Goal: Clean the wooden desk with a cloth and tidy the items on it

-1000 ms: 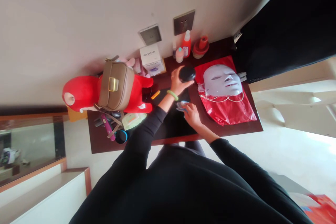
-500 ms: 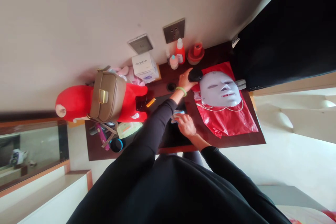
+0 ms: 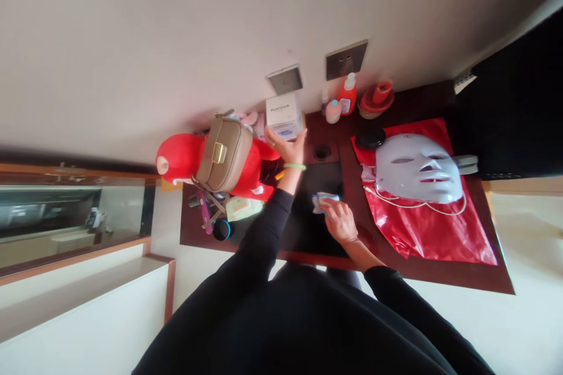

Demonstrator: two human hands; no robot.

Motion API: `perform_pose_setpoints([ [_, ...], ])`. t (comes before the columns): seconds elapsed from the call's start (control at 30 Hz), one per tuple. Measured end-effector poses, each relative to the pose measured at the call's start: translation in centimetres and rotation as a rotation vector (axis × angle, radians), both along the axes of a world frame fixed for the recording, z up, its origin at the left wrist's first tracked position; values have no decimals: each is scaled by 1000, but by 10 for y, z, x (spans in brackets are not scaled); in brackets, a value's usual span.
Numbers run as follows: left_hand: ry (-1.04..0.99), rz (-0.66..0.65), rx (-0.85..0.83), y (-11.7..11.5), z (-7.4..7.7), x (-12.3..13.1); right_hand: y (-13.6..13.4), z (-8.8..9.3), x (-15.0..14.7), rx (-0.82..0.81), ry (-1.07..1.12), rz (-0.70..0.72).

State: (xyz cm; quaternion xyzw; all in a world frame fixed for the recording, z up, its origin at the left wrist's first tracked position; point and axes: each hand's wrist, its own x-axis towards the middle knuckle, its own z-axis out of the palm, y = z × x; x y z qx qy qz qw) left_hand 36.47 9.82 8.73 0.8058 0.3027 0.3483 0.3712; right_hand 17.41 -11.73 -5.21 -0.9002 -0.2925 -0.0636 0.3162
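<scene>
My left hand (image 3: 285,151), with a pale green bangle at the wrist, is at the near side of a white box (image 3: 284,111). Its thumb and fingers are spread towards the box's two front corners; whether they press on it I cannot tell. My right hand (image 3: 341,221) presses a folded blue-and-white cloth (image 3: 320,201) onto the black mat (image 3: 314,234) on the dark red table. A round black container (image 3: 370,137) rests at the corner of a red plastic bag (image 3: 444,234), beside a white face mask (image 3: 417,170).
A beige handbag (image 3: 226,155) lies on a red plush toy (image 3: 180,155) at left, near a wipes pack (image 3: 243,209) and a blue-rimmed black lid (image 3: 221,229). Along the wall stand a red bottle (image 3: 348,96), a pink bottle (image 3: 333,111) and red bowls (image 3: 376,102). A black screen (image 3: 523,105) overhangs the right.
My left hand has let go of the round black container beside the mask and moved left to the white box. My right hand stays on the cloth. The view has shifted left.
</scene>
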Motion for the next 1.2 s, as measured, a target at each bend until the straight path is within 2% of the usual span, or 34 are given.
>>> perform_pose_setpoints([
  [0.1,47,51,-105,14,7,22,0,2,0,1,-49,-13],
  [0.23,-5,87,-279,9,9,46,0,2,1,11,-83,-16],
  [0.3,-56,81,-347,7,11,47,0,1,1,15,-79,-19],
  [0.37,-107,41,-400,7,14,38,-1,2,1,27,-68,-23],
  [0.47,-160,-75,-438,8,12,2,1,6,3,94,-14,-21],
  [0.57,-132,-266,-436,4,3,-59,0,16,7,267,145,-74],
  [0.7,-14,-527,-416,-2,-19,-144,-13,38,14,548,372,-431],
  [0.77,59,-592,-394,-3,-33,-173,-25,56,19,662,434,-619],
  [0.83,116,-637,-400,-3,-46,-190,-33,79,27,750,446,-697],
  [0.9,147,-685,-430,-2,-58,-199,-34,106,37,738,368,-629],
  [0.97,150,-734,-450,0,-66,-202,-25,131,52,614,234,-454],
  [1.03,136,-757,-443,-1,-69,-202,-5,148,66,441,118,-268],
  [1.13,120,-723,-431,-5,-67,-198,37,154,78,158,55,-49],
  [1.2,194,-608,-447,-11,-64,-193,65,148,71,16,54,8],
])
